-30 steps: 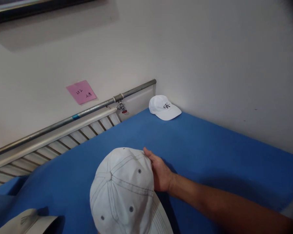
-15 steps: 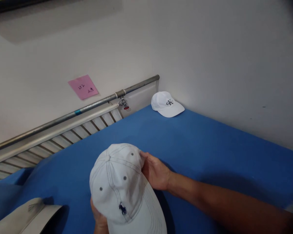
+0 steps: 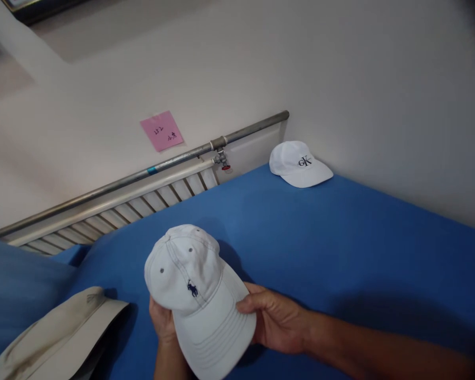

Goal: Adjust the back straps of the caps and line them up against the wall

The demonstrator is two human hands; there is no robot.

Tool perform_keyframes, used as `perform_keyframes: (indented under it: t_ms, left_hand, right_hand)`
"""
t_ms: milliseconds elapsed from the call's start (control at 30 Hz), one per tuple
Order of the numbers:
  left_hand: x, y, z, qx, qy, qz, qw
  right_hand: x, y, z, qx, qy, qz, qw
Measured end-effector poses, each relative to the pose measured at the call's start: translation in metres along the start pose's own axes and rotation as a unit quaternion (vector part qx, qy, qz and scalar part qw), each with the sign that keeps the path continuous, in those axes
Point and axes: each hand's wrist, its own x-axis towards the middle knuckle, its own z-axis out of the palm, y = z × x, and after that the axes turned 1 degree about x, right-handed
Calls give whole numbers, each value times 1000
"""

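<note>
A white baseball cap [image 3: 186, 269] with grey stitching and a small dark blue horse-and-rider emblem is held between my two hands over the blue-covered surface. Its brim points down and to the right. My right hand [image 3: 275, 319] pinches the brim's right edge, thumb on top and fingers beneath. On the other side, my left hand [image 3: 162, 319] supports the cap from below at its left; most of those fingers are hidden behind it. A second white cap [image 3: 298, 163] with black letters rests at the far corner against the wall. A beige hat [image 3: 55, 338] lies at lower left.
The blue sheet [image 3: 364, 237] meets the wall on the right. A white radiator [image 3: 134, 206] and a metal pipe [image 3: 190, 153] with a red-handled valve [image 3: 225, 168] run along the back. A pink note [image 3: 161, 131] is stuck on the wall above.
My right hand has moved from the cap's crown to its brim. The held cap has turned and tilted, showing more of its brim. The view has shifted left.
</note>
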Motion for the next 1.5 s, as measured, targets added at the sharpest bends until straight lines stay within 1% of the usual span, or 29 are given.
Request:
perform_keyframes:
  t_ms: [67, 100, 167, 233, 333, 400, 467, 533, 633, 733, 833, 900, 967, 1033, 1133, 1233, 1333, 1400, 1500]
  left_hand:
    - [4, -7, 8, -11, -40, -1, 999]
    - [7, -10, 13, -12, -37, 0, 999]
    - [11, -15, 24, -11, 12, 19, 1000]
    - [15, -18, 33, -2, 84, 51, 995]
    - [18, -21, 42, 23, 193, 86, 977]
    - [20, -21, 46, 41, 243, 96, 964]
    - [21, -22, 52, 59, 266, 99, 957]
    - [22, -23, 57, 71, 276, 100, 953]
    - [24, -23, 63, 64, 303, 102, 945]
    - [24, -21, 67, 50, 358, 99, 927]
    - [23, -20, 68, 45, 402, 82, 911]
    - [21, -19, 65, 61, 393, 61, 915]
    - [19, -19, 57, 67, 372, 46, 925]
    - [17, -20, 49, 78, 325, 27, 942]
    - [17, -28, 44, 86, 294, 18, 952]
    - [22, -42, 52, 71, 293, -1, 953]
    - [29, -55, 55, 73, 323, -12, 943]
    - [33, -58, 48, 82, 337, -39, 937]
    - [40, -58, 31, 76, 331, -126, 932]
  right_hand:
    - [0, -4, 1, 3, 7, -12, 1000]
    - [-1, -7, 1, 6, 11, -16, 1000]
    - [-1, -12, 3, 16, 24, -26, 999]
    - [-2, -16, 5, 24, 42, -42, 998]
    - [-2, -14, 6, 26, 66, -58, 996]
    - [-2, -10, 5, 21, 68, -55, 996]
    - [-3, -6, 4, 12, 62, -40, 997]
    - [-3, -4, 3, 6, 60, -30, 998]
    - [-2, -4, 4, 16, 81, -32, 996]
    - [-1, -1, 3, 14, 87, -37, 995]
    - [-1, 2, 2, -8, 63, -26, 998]
    - [0, 0, 1, -17, 61, -31, 998]
    - [-1, -6, 1, -22, 61, -41, 997]
    - [-3, -13, 1, -29, 57, -47, 997]
    - [-6, -26, 0, -31, 58, -65, 996]
    - [-8, -44, -7, -22, 75, -109, 991]
    - [-5, -72, -21, -26, 105, -172, 979]
    - [1, -95, -32, -35, 134, -215, 967]
    - [11, -129, -52, -45, 179, -277, 943]
